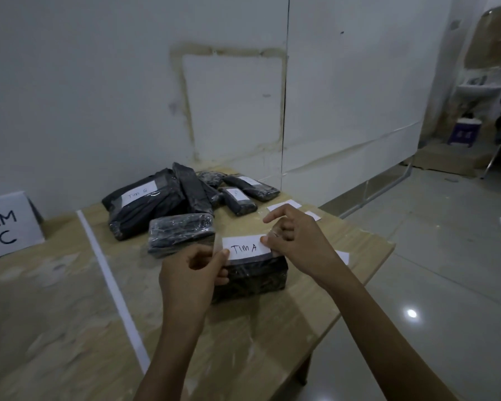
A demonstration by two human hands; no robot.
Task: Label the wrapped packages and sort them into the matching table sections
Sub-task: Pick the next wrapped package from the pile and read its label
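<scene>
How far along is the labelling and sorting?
Done: three packages in the pile show white labels. In hand: the left hand and right hand pinch the ends of the TIM A label over the front package. Left: at least the unlabelled package, with loose slips waiting, and all the sorting. Every visible package lies right of the white strip, away from the TIM C sign.

The one head-worn view looks forward and down from above the pale wooden bench (70, 299). It is close enough that both forearms rise from the bottom edge, and the left hand (191, 273) and right hand (295, 241) sit near the middle. It faces the stained white wall (99, 82) behind the bench, and its wide angle takes in the glossy grey tiled floor (446, 256) at right.
</scene>
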